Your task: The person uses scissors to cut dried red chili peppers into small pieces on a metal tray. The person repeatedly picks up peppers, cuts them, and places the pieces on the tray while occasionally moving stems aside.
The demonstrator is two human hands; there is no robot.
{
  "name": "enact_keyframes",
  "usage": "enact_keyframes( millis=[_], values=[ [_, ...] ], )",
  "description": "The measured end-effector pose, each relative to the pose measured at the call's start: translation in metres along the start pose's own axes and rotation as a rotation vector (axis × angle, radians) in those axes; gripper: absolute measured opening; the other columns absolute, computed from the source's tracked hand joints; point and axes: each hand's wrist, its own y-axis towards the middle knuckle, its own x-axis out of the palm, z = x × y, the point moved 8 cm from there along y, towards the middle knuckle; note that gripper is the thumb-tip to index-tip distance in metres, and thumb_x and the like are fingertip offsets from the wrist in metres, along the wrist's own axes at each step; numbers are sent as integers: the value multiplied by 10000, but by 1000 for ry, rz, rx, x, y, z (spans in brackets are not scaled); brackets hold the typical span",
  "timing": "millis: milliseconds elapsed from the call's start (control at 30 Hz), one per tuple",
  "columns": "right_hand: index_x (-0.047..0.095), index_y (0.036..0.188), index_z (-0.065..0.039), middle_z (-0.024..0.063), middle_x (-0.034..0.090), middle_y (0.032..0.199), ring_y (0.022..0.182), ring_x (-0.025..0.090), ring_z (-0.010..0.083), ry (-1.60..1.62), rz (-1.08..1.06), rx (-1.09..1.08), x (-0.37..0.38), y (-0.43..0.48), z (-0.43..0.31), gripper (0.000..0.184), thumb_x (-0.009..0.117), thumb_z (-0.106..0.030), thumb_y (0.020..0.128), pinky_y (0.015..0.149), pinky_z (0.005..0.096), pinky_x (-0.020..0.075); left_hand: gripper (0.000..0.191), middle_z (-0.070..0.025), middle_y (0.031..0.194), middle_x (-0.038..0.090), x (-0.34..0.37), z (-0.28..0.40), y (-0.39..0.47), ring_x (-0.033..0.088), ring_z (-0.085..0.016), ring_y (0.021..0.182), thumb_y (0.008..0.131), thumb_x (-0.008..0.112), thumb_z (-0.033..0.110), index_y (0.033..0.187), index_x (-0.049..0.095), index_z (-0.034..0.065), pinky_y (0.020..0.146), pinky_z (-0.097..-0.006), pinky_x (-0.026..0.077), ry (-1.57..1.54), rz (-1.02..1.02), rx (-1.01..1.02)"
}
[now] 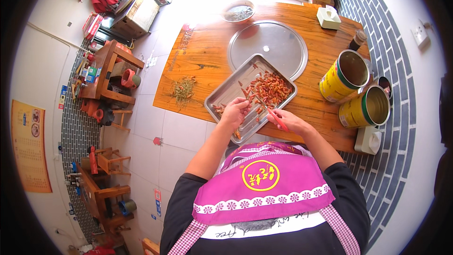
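Note:
My left hand [236, 111] pinches a dried red chili [245, 92] above a rectangular metal tray [226, 86]. In my right hand [288, 120] is a pair of scissors with red handles [279, 120], its blades pointing at the chili. Cut dried chili pieces [270, 88] are heaped in the tray's far right part. More chilies [220, 109] lie in the near left part, partly hidden by my left hand and forearm. The tray's far corner rests over a round metal lid [267, 39]. A small pile of chili stems [184, 90] lies on the wooden table [208, 60] at left.
A bowl [239, 11] stands at the table's far edge. To the right are two large yellow cans [336, 81], a dark-bottomed jar [357, 39] and tissue boxes [329, 17] near the brick-patterned wall [389, 53]. Wooden tables and stools [106, 74] line the left wall.

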Motion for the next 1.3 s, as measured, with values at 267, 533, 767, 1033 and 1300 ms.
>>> enact_keyframes(
  millis=[267,533,767,1033,1300],
  values=[
    [631,1012,-103,-77,498,738,606,431,26,28,44,-46,-6,4,-3,322,654,-412,922,540,186,364,61,-27,822,627,23,1,-17,569,-112,674,963,568,110,988,596,61,596,-218,471,189,-93,-133],
    [669,1058,-51,-36,585,822,728,494,45,-18,-2,-97,-12,-3,-7,404,699,-418,891,645,216,411,191,-25,813,594,25,4,-16,566,-119,724,1010,494,145,1041,626,10,677,-245,477,389,-237,-172],
    [682,1027,-67,-58,543,759,676,482,37,-47,-41,-54,-14,-1,-3,417,692,-460,887,607,210,406,273,-45,788,586,26,4,-17,590,-183,753,1029,449,188,976,634,-5,725,-300,494,512,-263,-166],
    [645,1133,-45,-60,534,759,612,472,20,53,-96,-3,-13,2,5,407,656,-398,930,541,168,386,298,-99,838,666,44,11,-26,689,-236,886,1009,450,176,1012,656,-39,751,-304,496,583,-388,-167],
    [669,953,-109,-77,479,704,593,435,25,16,-100,-27,-19,1,1,392,669,-497,892,535,196,371,286,-80,819,616,37,8,-22,673,-261,879,1015,455,187,973,634,-33,778,-329,490,567,-490,-229]
  ],
)
